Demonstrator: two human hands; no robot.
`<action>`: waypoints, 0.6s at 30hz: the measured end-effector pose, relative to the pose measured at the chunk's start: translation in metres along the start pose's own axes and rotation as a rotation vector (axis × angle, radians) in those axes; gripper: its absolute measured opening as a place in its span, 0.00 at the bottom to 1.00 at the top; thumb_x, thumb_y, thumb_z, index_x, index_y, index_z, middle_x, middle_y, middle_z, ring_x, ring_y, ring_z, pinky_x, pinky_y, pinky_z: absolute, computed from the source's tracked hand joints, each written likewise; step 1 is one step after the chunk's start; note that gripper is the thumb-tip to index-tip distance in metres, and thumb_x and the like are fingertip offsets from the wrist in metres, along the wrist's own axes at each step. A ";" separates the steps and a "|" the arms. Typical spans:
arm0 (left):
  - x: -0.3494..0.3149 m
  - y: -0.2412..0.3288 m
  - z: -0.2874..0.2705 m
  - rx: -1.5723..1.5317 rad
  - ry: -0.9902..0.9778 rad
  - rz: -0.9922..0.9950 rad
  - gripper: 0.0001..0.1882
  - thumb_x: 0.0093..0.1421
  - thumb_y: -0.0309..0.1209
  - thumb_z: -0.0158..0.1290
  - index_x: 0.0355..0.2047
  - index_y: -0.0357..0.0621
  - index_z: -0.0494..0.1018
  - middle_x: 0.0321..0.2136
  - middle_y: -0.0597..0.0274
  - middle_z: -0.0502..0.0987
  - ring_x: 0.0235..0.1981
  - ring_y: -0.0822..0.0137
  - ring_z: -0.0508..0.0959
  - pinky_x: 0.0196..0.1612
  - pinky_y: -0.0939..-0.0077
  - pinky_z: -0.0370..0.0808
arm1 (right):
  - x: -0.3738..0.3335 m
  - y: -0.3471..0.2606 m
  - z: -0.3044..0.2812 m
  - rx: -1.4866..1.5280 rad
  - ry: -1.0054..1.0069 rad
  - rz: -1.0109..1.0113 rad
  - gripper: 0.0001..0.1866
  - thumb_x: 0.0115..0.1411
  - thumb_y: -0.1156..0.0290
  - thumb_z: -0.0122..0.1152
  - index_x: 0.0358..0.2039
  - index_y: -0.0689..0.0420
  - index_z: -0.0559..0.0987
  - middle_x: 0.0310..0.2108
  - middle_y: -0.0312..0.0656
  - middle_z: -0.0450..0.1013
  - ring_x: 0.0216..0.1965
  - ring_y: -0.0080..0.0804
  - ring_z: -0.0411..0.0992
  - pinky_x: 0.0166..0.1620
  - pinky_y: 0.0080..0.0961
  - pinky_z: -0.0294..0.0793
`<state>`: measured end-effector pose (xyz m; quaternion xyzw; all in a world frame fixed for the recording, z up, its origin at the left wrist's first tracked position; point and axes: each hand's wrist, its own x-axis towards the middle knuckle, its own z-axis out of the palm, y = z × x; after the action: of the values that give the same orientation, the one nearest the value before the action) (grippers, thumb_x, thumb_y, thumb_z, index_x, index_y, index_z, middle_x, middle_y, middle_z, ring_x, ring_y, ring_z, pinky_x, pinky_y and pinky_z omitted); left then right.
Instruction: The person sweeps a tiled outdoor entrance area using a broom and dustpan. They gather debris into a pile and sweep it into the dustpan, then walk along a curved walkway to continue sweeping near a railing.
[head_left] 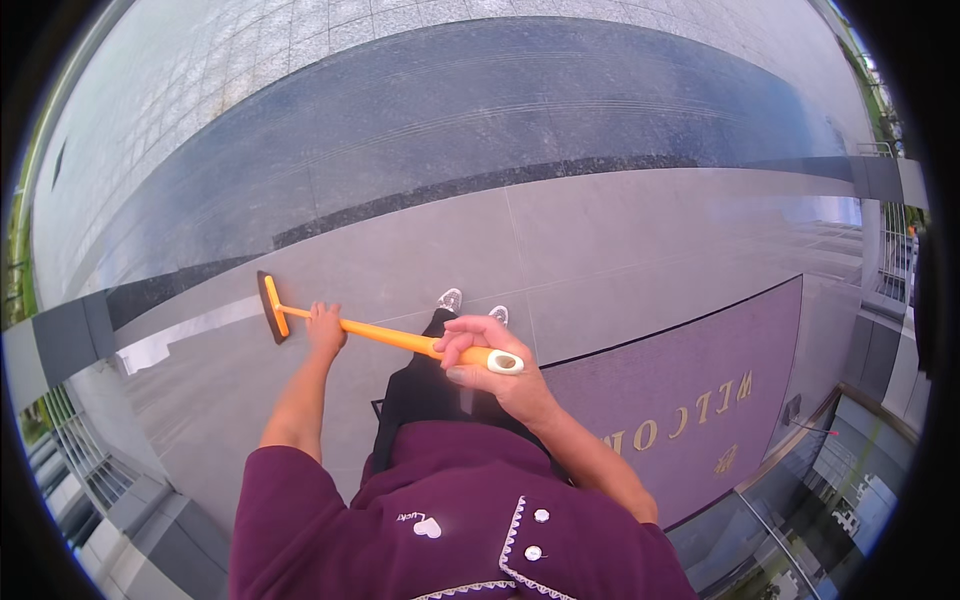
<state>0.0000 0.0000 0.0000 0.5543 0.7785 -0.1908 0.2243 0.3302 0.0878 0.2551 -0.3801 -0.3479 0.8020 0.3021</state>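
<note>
Both my hands are on an orange floor squeegee [385, 336] with a long handle, held slanting across in front of my legs. Its narrow head, an orange bar with a dark brown strip along it, is at the far left, over the grey tiles. My left hand [326, 330] is wrapped round the handle a short way from the head. Close to the handle's white-tipped top end, my right hand [495, 368] grips it with thumb and fingers. Whether the strip touches the floor I cannot tell.
At right lies a purple doormat [690, 375] with a black edge and gold lettering. Beyond the grey tiled floor [610, 225] is a dark stone step [480, 110], then pale paving. Glass panels [800, 520] stand at lower right, railings [85, 445] at left. My shoes [451, 299] are near the middle.
</note>
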 end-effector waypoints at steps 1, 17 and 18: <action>-0.001 0.014 -0.014 0.002 0.011 0.111 0.23 0.43 0.29 0.56 0.43 0.55 0.70 0.42 0.61 0.69 0.51 0.61 0.62 0.50 0.60 0.60 | -0.005 -0.007 0.000 0.001 0.041 -0.001 0.20 0.50 0.79 0.55 0.45 0.61 0.66 0.30 0.38 0.70 0.43 0.28 0.66 0.50 0.23 0.63; -0.126 0.518 -0.199 -0.607 -0.125 1.481 0.09 0.45 0.26 0.49 0.30 0.49 0.72 0.22 0.57 0.74 0.29 0.57 0.73 0.36 0.66 0.66 | -0.322 -0.204 0.020 -0.930 1.027 -0.763 0.32 0.44 0.64 0.52 0.50 0.66 0.63 0.21 0.32 0.56 0.32 0.26 0.57 0.51 0.36 0.50; -0.144 0.517 -0.209 -0.560 -0.099 1.575 0.06 0.45 0.26 0.49 0.26 0.45 0.70 0.21 0.59 0.74 0.30 0.58 0.73 0.34 0.67 0.64 | -0.350 -0.204 0.029 -0.904 1.162 -0.847 0.34 0.45 0.64 0.53 0.52 0.69 0.60 0.20 0.31 0.56 0.32 0.25 0.57 0.51 0.36 0.49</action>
<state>0.5032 0.1636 0.2281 0.8508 0.1713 0.1980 0.4555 0.5365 -0.0660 0.5690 -0.6534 -0.5377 0.0824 0.5265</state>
